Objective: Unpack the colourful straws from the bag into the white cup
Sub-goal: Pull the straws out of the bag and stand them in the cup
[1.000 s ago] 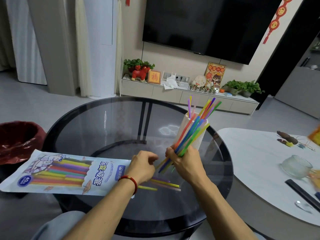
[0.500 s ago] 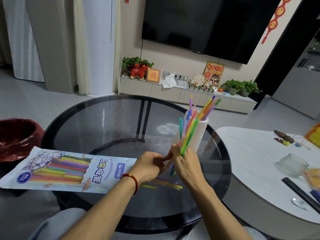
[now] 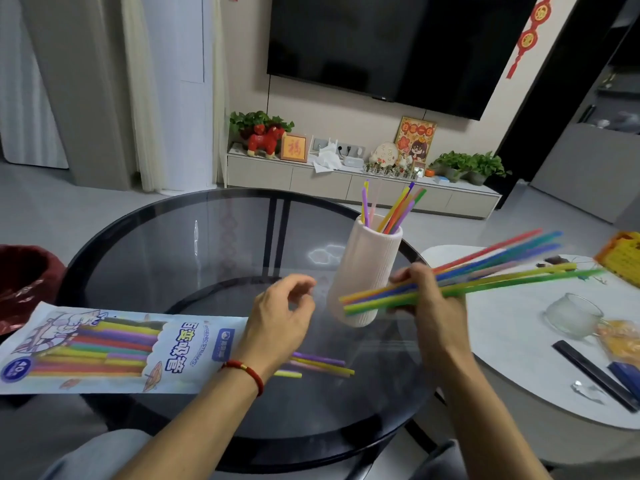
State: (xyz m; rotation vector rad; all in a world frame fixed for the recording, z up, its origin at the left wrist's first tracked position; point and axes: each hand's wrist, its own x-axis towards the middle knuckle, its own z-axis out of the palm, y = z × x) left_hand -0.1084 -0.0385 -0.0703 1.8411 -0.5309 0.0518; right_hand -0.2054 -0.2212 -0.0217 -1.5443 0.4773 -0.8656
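Observation:
A tall ribbed white cup [image 3: 363,271] stands on the round dark glass table [image 3: 207,244] with several colourful straws [image 3: 391,209] sticking out of its top. My right hand [image 3: 429,299] grips a bundle of straws [image 3: 491,268], lying almost level and pointing right, just right of the cup. My left hand [image 3: 280,320] hovers left of the cup, fingers curled loosely, holding nothing. The straw bag [image 3: 104,348] lies flat at the table's left, several straws still inside. A few loose straws [image 3: 322,365] lie on the glass under my left hand.
A red-lined bin [image 3: 24,282] sits at far left. A white table [image 3: 540,348] on the right carries a glass cup [image 3: 571,315], a dark flat bar [image 3: 595,375] and a yellow basket [image 3: 620,256]. A TV unit stands behind.
My right hand has swung the straw bundle from upright beside the cup down to nearly level, pointing right. My left hand has let go of the bundle and drawn back to the left.

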